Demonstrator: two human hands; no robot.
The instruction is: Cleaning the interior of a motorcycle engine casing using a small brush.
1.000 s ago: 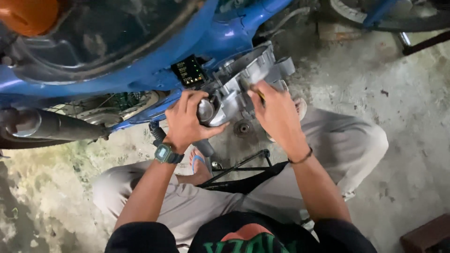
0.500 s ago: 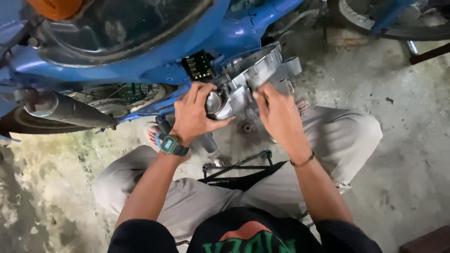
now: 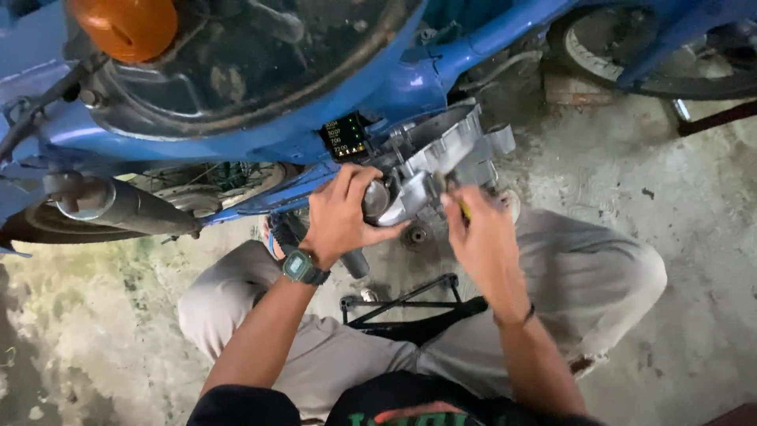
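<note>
Under the blue motorcycle frame [image 3: 473, 47], the left hand [image 3: 339, 217] clasps a dull grey cast-metal engine cover [image 3: 430, 162], ribbed and angular. The right hand [image 3: 481, 233] is closed on what seems a yellow-handled tool [image 3: 465, 209], mostly hidden.

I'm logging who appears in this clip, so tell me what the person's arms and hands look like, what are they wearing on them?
Both forearms are bare, with dark short sleeves just visible at the bottom edge. The left hand has a digital wristwatch with a dark strap and a greenish rectangular face. The right hand has a thin dark band around its wrist. No gloves, no rings visible.
</note>
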